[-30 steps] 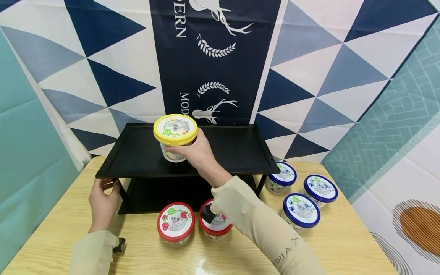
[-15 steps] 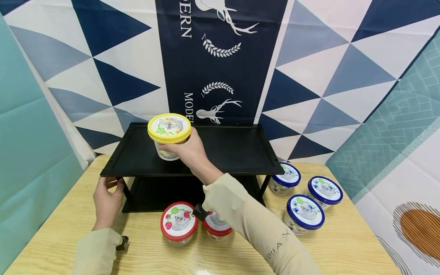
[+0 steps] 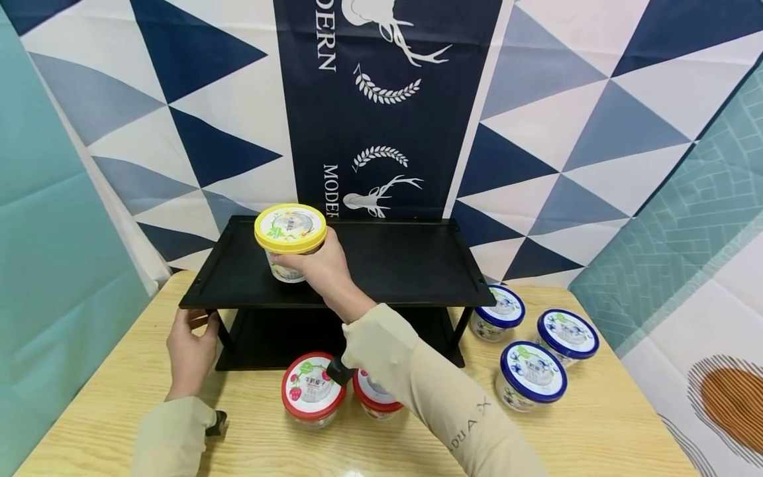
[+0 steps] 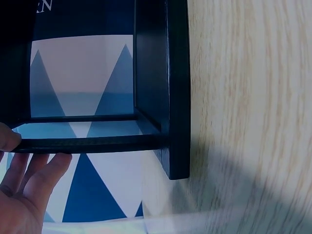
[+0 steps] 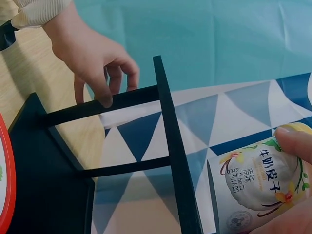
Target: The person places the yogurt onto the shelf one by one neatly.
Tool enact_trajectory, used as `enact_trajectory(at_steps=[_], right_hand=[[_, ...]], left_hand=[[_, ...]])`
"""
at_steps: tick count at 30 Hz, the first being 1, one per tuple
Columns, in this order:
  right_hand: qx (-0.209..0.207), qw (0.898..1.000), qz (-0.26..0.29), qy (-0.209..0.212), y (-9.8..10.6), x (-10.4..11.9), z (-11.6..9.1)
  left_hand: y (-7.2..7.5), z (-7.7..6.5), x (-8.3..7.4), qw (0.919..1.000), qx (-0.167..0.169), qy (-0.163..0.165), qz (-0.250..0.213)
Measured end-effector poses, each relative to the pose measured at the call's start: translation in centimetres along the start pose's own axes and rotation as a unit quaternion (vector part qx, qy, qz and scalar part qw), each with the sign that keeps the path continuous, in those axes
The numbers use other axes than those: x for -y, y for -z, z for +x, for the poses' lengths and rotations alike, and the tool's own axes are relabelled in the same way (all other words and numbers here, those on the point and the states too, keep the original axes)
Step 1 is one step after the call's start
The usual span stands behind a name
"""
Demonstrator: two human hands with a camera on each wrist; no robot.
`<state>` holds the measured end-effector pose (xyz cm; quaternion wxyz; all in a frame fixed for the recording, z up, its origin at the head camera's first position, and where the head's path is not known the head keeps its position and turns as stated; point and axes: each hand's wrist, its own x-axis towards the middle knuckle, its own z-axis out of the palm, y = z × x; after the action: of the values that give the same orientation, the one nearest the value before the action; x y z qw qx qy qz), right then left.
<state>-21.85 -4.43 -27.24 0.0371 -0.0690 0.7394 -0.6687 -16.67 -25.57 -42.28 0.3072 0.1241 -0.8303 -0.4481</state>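
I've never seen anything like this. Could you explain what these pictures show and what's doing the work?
There's no machine here: a person is working with two bare hands. The widest picture comes from a camera worn on the head, looking forward and down. The other two come from cameras on the wrists, each watching one hand's work.

The right hand holds a yellow-lidded tub over the upper shelf of a black rack. The left hand grips the rack's front left leg.

The rack stands on a wooden table. In front of it are two red-lidded tubs, one partly hidden by the sleeve; to the right are three blue-lidded tubs.
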Motion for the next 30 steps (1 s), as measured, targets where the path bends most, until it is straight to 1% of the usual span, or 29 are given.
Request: enact_trajectory(at_steps=[6,20,28,30], right_hand=[[-0.002,1.000,-0.014,0.001,-0.7,-0.1,0.1],[-0.015,0.999,-0.035,-0.002,-1.8,-0.2,0.6],[-0.016,0.999,-0.043,-0.002,-2.5,-0.6,1.0],[-0.017,0.999,-0.042,-0.004,-2.7,-0.6,1.0]], left_hand=[[0.0,0.0,0.0,1.0000,-0.007,0.007,0.002],[-0.1,0.0,0.0,1.0000,-0.007,-0.006,0.000],[-0.2,0.1,0.3,0.9999,-0.012,-0.002,0.003],[-0.2,0.2,0.3,1.0000,-0.009,-0.003,0.001]])
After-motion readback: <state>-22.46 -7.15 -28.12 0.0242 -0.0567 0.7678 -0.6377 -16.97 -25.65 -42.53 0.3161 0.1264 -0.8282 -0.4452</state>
